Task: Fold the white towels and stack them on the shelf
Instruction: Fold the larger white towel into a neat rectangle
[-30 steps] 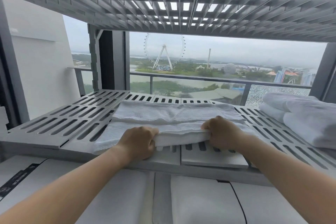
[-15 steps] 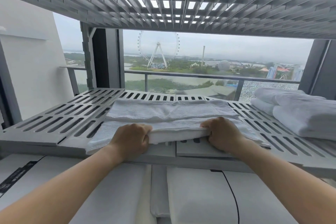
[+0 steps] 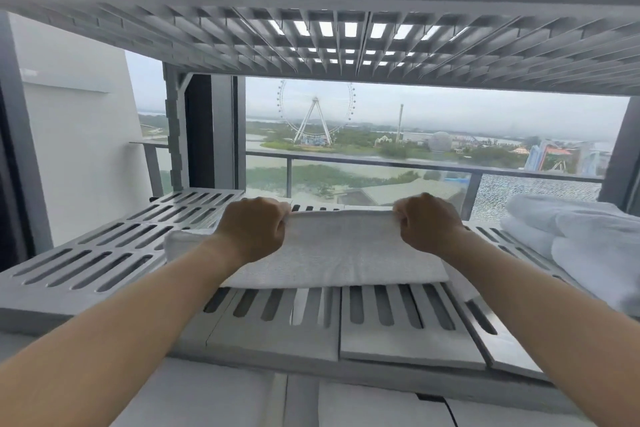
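Note:
A white towel (image 3: 343,250) lies folded over on the grey slotted shelf (image 3: 90,263), in the middle of the view. My left hand (image 3: 254,227) grips the towel's far edge at its left end. My right hand (image 3: 427,224) grips the same edge at its right end. Both hands are fisted round the cloth, holding that edge stretched between them near the back of the shelf. A stack of folded white towels (image 3: 581,246) rests on the shelf's right side.
Another slotted shelf (image 3: 346,42) hangs close overhead. A shelf post (image 3: 175,135) stands at the back left, with a white wall to the left. Behind the shelf is a window with a balcony rail (image 3: 381,165). White appliance tops (image 3: 346,402) sit below the shelf.
Both hands carried the towel's near edge up and over to the back of the shelf, folding the towel onto itself. The front slots of the shelf now lie uncovered.

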